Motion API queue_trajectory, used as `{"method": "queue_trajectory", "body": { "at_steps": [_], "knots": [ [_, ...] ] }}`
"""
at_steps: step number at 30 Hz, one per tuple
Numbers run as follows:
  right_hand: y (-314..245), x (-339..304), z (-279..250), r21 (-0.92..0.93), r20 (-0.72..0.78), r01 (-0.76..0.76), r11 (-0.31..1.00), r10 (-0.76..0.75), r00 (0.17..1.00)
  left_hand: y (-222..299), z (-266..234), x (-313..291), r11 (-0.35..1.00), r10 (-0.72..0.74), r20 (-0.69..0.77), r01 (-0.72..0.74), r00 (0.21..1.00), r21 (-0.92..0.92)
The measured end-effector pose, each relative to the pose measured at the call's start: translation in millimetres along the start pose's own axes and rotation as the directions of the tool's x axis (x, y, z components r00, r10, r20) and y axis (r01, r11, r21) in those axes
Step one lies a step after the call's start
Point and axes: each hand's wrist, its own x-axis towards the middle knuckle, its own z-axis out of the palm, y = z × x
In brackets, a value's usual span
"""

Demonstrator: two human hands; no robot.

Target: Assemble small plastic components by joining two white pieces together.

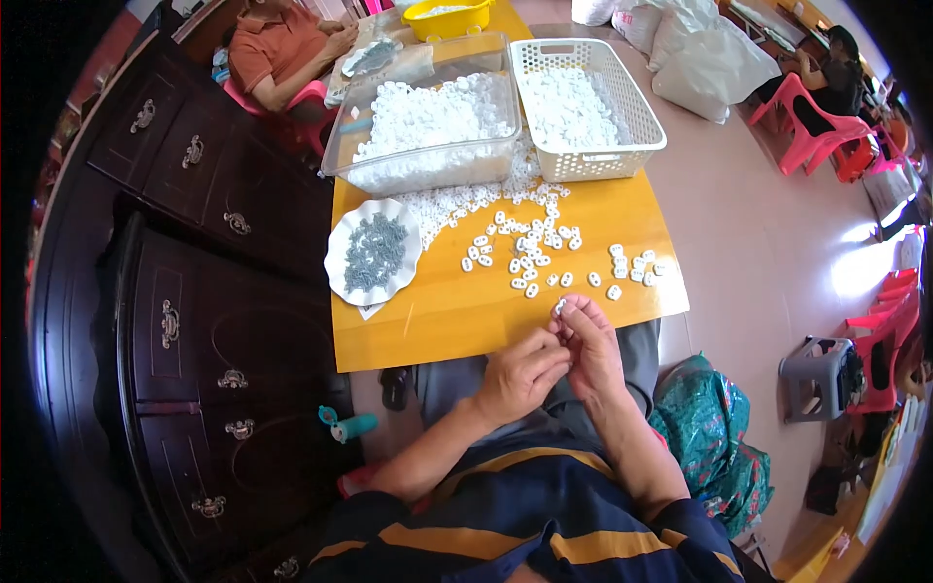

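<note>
My right hand (595, 352) pinches a small white plastic piece (560, 306) between thumb and forefinger just above the table's near edge. My left hand (525, 375) is curled closed against the right one's fingers; what its fingertips hold, if anything, is hidden. Loose white oval pieces with two dark holes (531, 260) lie scattered on the yellow wooden table (447, 325) beyond my hands. A smaller group of white pieces (620, 267) sits at the right. To the left stands a white scalloped plate (336, 260) with a heap of small grey screws or nails (376, 251).
A clear tub (335, 146) and a white perforated basket (607, 165), both full of white pieces, stand at the back. Dark cabinets (194, 330) flank the left. Green bags (705, 428) lie right of my lap. A person in orange (282, 53) sits beyond the tub.
</note>
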Motion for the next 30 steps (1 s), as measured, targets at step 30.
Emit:
{"method": "queue_trajectory", "body": {
  "at_steps": [30],
  "knots": [
    [18.9, -2.5, -19.7, -0.562, 0.178, 0.295, 0.773, -0.235, 0.955, -26.3, -20.0, 0.7, 0.922, -0.330, -0.197, 0.272, 0.923, -0.274]
  ]
}}
